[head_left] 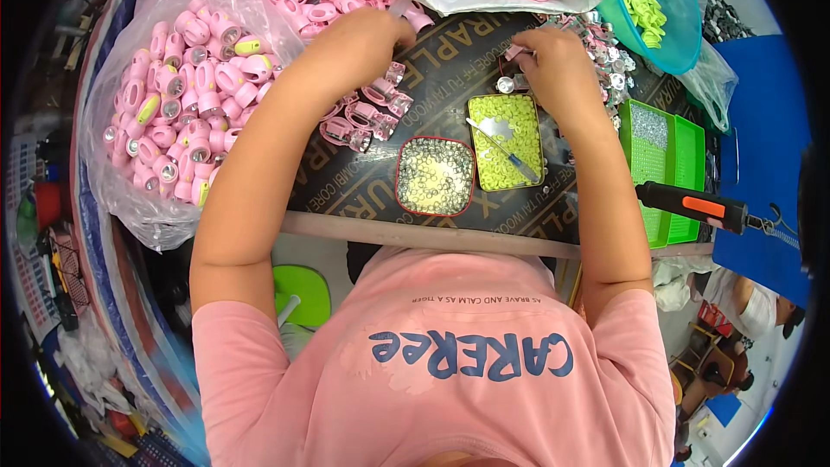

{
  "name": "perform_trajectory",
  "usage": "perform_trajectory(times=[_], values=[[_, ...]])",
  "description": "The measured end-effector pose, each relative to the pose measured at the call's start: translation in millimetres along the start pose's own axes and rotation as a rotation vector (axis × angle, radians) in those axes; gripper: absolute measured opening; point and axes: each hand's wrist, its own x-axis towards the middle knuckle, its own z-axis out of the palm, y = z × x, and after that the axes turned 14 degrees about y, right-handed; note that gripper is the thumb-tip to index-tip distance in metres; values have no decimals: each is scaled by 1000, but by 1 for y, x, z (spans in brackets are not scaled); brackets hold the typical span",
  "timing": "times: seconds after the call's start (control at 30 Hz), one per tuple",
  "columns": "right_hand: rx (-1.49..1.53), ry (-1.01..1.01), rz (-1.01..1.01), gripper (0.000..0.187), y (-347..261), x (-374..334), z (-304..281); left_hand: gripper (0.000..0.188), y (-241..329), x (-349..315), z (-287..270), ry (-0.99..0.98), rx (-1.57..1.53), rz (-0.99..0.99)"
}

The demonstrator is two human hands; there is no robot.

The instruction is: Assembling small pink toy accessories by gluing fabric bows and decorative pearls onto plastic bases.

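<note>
My left hand (377, 38) reaches to the far side of the bench, its fingers curled at a pink torch shell (418, 19) that sticks out past them; the fingertips are partly hidden. In my right hand (555, 54), thumb and fingers pinch a small pink torch insert (515, 51). A round silver lamp head (507, 85) sits just below it, seemingly joined by thin wire. Nearest my left forearm lie several half-assembled pink torch shells (373, 118) with metal inside. Silver-and-pink inserts (612, 65) are heaped beside my right hand.
A clear bag (104, 134) of finished pink torches stands at left. Near the front edge are a red-rimmed tray (399, 195) of small clear parts and a yellow-green tray (478, 175) with a screwdriver (519, 163). A teal bowl (683, 47), green basket (687, 151) and hanging electric screwdriver (692, 205) are at right.
</note>
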Motion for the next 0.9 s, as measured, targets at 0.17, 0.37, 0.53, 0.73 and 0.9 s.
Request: perform_trajectory(times=[0.17, 0.37, 0.53, 0.73, 0.9], values=[[-113, -125, -168, 20, 7, 15, 29, 20, -8, 27, 21, 442, 340, 574], [-16, -233, -161, 14, 7, 20, 32, 14, 4, 39, 24, 235, 530, 568], [26, -220, -122, 16, 7, 17, 31, 16, -1, 33, 21, 288, 449, 652], [123, -74, 63, 19, -2, 12, 31, 29, 22, 12, 3, 330, -243, 158], [638, 90, 463, 28, -27, 27, 3, 39, 32, -32, 15, 59, -1584, -415]])
